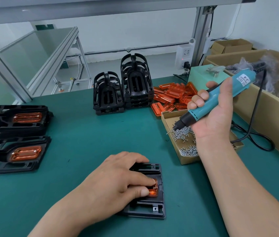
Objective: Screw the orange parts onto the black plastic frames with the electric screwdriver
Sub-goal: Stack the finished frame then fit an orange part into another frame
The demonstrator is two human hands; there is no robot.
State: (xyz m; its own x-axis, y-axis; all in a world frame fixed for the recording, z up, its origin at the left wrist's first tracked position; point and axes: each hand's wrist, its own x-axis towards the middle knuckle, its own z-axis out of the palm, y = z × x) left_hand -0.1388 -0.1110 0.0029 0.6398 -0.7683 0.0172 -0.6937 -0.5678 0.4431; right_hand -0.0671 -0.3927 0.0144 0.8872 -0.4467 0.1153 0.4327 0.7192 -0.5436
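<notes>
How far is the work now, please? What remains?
Done: two piles of frames on the left carry orange parts. In hand: the left hand presses an orange part into a frame; the right hand holds the screwdriver at the screws. Left: two stacks of bare frames, loose orange parts.

Small-parts assembly station in a factory workshop: green bench mat (84,142) under an aluminium-profile frame (202,35), power sockets (185,56) beside its upright. Stacked along the back, identical black plastic frames (136,79) next to a heap of orange parts (173,94); on the right, a cardboard tray (167,117) of loose screws, a corded electric screwdriver (221,100) and open cartons (263,113), one with contents too blurred to name. Fitted frames (15,120) piled at left.
</notes>
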